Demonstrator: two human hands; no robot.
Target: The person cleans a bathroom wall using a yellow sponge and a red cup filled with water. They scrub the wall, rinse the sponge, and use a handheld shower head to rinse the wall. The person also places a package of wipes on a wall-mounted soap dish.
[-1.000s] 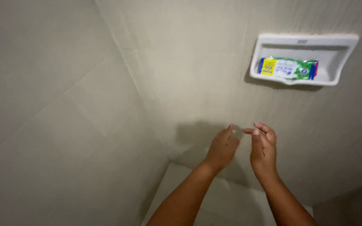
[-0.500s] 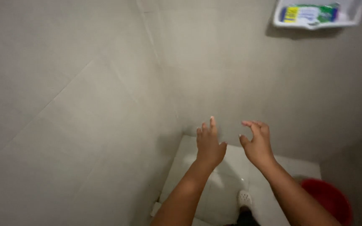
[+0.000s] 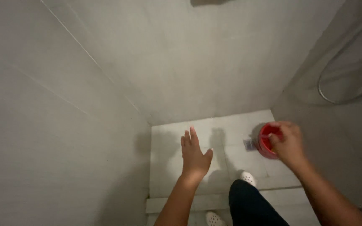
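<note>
Fingers (image 3: 190,138) of the left hand (image 3: 194,155): spread flat, holding nothing, palm down in the air above the pale tiled floor (image 3: 214,129). Right hand (image 3: 288,144): fingers curled over the rim of a red bucket (image 3: 266,142), gripping it; bucket sits low on the floor, right of the left fingers and well apart from them. Small label or tag just beside the bucket, on its left; detail too small to tell. White shoe (image 3: 248,178) below and between both hands, next to a dark trouser leg (image 3: 252,207). Grey tiled walls on both sides; hose (image 3: 336,71) loops on the wall above the right hand.
</note>
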